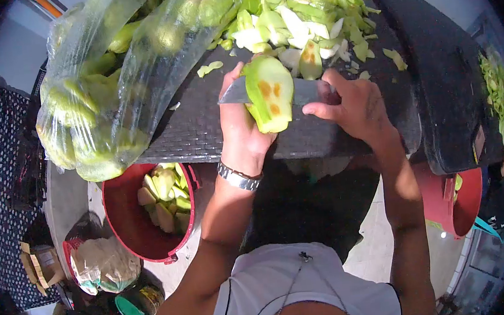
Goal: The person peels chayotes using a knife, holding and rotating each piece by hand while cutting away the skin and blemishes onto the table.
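My left hand (pixel 240 122), with a metal watch on its wrist, is closed around a partly peeled green chayote (pixel 271 93). Its pale cut face has several orange-brown spots. In my right hand (pixel 358 103) is a knife (pixel 309 91), gripped near the handle, which the fingers mostly hide. The blade lies across behind the chayote, its tip showing on the left side; I cannot tell how deep it sits. Just beyond, a cut piece with brown spots (pixel 310 62) lies at the edge of a heap of green peelings (pixel 305 9).
A clear plastic bag (pixel 98 111) of whole chayotes fills the left of the dark woven table (pixel 195 126). Below it stands a red bucket (pixel 116 220) with peeled pieces (pixel 165 192). Another red bucket (pixel 465 199) is at the right, beside a dark chair or table (pixel 436 69).
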A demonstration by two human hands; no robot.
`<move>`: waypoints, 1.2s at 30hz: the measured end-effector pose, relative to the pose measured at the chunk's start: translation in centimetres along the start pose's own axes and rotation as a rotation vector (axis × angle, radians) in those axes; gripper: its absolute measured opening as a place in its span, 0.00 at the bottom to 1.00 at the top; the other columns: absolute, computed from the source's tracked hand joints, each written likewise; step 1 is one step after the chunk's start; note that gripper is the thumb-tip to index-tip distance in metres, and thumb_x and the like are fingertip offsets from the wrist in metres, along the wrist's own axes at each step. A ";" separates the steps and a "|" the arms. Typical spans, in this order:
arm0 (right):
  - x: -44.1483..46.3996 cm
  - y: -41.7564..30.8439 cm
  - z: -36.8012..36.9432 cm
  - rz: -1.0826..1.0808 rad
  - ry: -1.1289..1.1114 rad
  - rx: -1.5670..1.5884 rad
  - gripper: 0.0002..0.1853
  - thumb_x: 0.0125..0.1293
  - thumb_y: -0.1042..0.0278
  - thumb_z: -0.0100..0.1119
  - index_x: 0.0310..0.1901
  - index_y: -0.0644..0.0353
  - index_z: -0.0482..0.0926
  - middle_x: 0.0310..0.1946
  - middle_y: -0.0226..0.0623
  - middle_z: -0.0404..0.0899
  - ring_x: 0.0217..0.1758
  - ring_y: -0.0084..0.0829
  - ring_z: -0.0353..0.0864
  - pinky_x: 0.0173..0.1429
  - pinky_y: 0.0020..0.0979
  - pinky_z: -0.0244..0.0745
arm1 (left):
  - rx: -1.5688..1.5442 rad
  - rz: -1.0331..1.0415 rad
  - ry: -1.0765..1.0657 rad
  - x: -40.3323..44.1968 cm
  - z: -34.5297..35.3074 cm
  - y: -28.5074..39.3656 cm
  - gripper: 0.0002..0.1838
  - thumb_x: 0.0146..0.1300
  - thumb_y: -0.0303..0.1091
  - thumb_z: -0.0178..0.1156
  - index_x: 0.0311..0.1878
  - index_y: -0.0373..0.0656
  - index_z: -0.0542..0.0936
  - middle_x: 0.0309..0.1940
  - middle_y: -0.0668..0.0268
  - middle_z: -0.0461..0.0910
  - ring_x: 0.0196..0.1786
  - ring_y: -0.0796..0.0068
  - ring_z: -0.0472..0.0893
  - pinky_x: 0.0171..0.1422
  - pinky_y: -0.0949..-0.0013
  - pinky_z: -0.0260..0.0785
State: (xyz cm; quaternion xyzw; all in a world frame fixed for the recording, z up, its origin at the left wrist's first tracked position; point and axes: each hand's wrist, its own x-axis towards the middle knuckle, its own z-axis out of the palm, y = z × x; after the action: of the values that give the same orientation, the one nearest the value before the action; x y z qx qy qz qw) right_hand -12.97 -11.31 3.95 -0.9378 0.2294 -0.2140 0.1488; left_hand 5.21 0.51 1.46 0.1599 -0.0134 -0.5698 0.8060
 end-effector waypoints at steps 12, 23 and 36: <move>1.6 1.6 1.3 0.010 -0.024 0.060 0.29 0.61 0.33 0.69 0.38 0.57 0.79 0.23 0.44 0.83 0.30 0.53 0.87 0.39 0.50 0.82 | 0.074 0.097 0.133 1.5 -0.2 -2.3 0.22 0.82 0.48 0.43 0.63 0.43 0.77 0.55 0.60 0.83 0.56 0.60 0.84 0.61 0.54 0.79; 3.0 6.7 -0.4 0.255 0.021 0.033 0.31 0.67 0.31 0.62 0.41 0.59 0.81 0.28 0.53 0.83 0.37 0.57 0.87 0.43 0.49 0.81 | 0.198 0.082 0.123 1.5 1.5 1.4 0.26 0.81 0.52 0.40 0.63 0.43 0.77 0.54 0.57 0.84 0.53 0.56 0.85 0.55 0.45 0.79; 7.6 2.6 2.1 0.378 0.306 0.265 0.32 0.59 0.37 0.75 0.39 0.65 0.79 0.32 0.45 0.83 0.35 0.36 0.82 0.44 0.39 0.77 | 0.216 -0.073 -0.007 3.2 1.9 -1.8 0.27 0.80 0.52 0.46 0.65 0.37 0.73 0.56 0.49 0.82 0.54 0.49 0.85 0.59 0.49 0.81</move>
State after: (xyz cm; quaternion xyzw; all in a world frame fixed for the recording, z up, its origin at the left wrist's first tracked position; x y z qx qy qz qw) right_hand -6.82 -16.89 3.71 -0.8075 0.3899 -0.3498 0.2713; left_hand 4.29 -3.42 2.30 0.2445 -0.0717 -0.5947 0.7625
